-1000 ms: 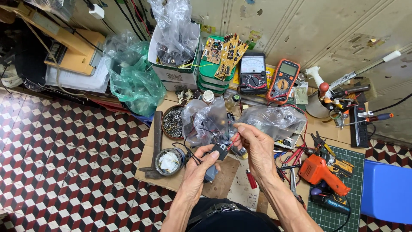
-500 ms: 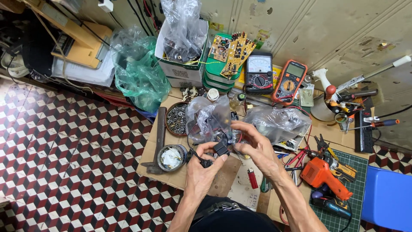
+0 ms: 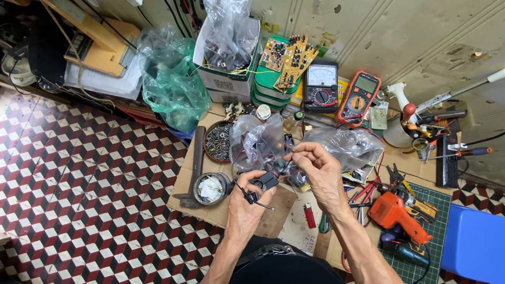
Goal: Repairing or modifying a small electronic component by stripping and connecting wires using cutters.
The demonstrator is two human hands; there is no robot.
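Note:
My left hand (image 3: 247, 202) grips a small black electronic part (image 3: 264, 182) with thin wires hanging from it, over a low cardboard-covered work surface (image 3: 184, 184). My right hand (image 3: 318, 171) pinches the thin wires of that part between thumb and fingers, just right of and above it. Behind both hands lie clear plastic bags (image 3: 263, 139) holding small components.
A round tin of screws (image 3: 217, 141), a tin with white scraps (image 3: 210, 188), a metal hammer-like bar (image 3: 195, 165), a red lighter (image 3: 309, 215), an orange power tool (image 3: 395, 214) on a green mat, two multimeters (image 3: 358, 98), circuit boards (image 3: 292, 58), a green bag (image 3: 173, 84), a blue stool (image 3: 476, 244).
The view has shifted slightly. My hands have stayed together over the bags; the left hand dropped a little with the black part, and the right fingers rose along the wires.

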